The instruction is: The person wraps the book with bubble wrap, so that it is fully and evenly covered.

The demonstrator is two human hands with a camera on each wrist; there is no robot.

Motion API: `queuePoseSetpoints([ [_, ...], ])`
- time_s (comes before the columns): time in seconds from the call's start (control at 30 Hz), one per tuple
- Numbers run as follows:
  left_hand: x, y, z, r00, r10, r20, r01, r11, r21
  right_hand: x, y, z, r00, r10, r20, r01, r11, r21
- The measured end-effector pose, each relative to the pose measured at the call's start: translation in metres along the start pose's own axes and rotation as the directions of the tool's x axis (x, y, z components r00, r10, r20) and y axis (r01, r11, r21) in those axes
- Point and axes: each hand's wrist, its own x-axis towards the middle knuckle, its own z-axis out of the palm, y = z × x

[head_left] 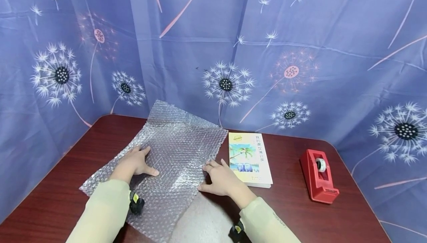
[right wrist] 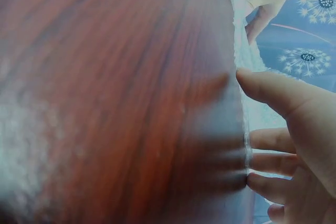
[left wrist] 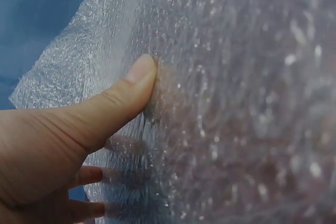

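Note:
A sheet of clear bubble wrap (head_left: 176, 150) lies spread on the dark red wooden table (head_left: 63, 187). My left hand (head_left: 140, 161) rests flat on its left part, fingers spread and thumb out. In the left wrist view the thumb (left wrist: 131, 87) presses the bubble wrap (left wrist: 236, 103). My right hand (head_left: 215, 174) lies with straight fingers on the sheet's right edge. The right wrist view shows those fingers (right wrist: 268, 142) touching the bubble wrap edge (right wrist: 239, 40). Neither hand grips anything.
A paperback book (head_left: 250, 157) with a pale cover lies just right of my right hand. Further right stands a red tape dispenser (head_left: 318, 176). A blue cloth with dandelion prints (head_left: 300, 50) hangs behind and beside the table.

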Motion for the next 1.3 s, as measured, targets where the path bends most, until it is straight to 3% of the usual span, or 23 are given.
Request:
queuePoseSetpoints([
  [0.2,0.003,-0.001,-0.001,1.000,0.026,0.005,-0.026,0.999,-0.029,0.000,0.003,0.000,1.000,-0.005,-0.009,0.006,1.000,0.018],
  [0.53,0.007,-0.011,-0.004,0.997,0.080,0.000,-0.080,0.995,-0.065,0.001,0.007,0.000,1.000,0.000,0.005,-0.001,0.988,0.153],
  [0.77,0.002,-0.012,0.000,0.992,0.122,-0.021,-0.124,0.987,-0.106,-0.002,0.010,0.000,1.000,0.002,-0.015,0.001,0.973,0.230],
  [0.97,-0.006,0.002,0.010,0.983,0.161,-0.086,-0.169,0.981,-0.091,-0.005,0.013,0.005,0.999,-0.008,-0.041,0.020,0.957,0.291],
  [1.3,-0.007,0.035,0.030,0.954,0.258,-0.154,-0.272,0.959,-0.075,-0.008,0.018,0.009,0.997,0.016,-0.073,0.010,0.935,0.354],
])
